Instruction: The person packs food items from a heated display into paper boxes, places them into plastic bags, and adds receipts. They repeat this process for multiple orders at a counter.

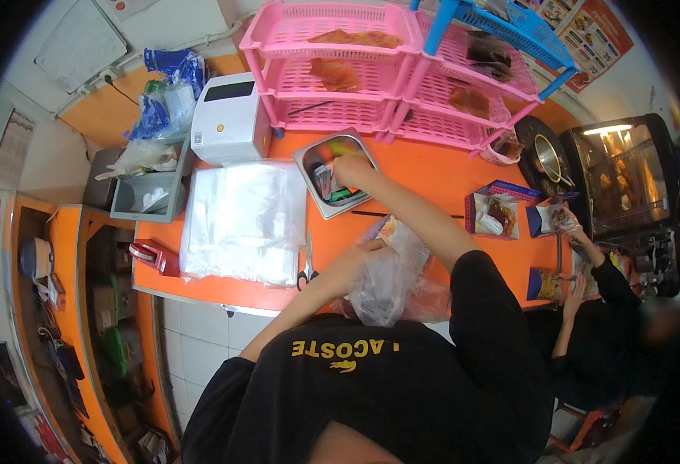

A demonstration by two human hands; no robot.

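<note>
My right hand (351,170) reaches into a rectangular stainless steel pan (340,207). Its fingertips are among small packets (323,177) in the pan, and whether they grip anything is unclear. Green and orange items also show in there. Close to my body, my left hand (369,253) holds the upper part of a clear plastic bag (379,290). A colourfully printed package (407,240) shows inside or behind the bag; the film makes this hard to tell. A thin black stick (369,214) lies on the orange table (340,235) just below the pan, passing behind my right forearm.
Left of the pan lies a stack of clear plastic bags (241,220), with scissors (308,264), a red stapler (153,256) and a white label printer (230,119) around it. Pink racks (331,78) stand behind. At right, a co-worker's gloved hand (565,220) is at a food box (540,220).
</note>
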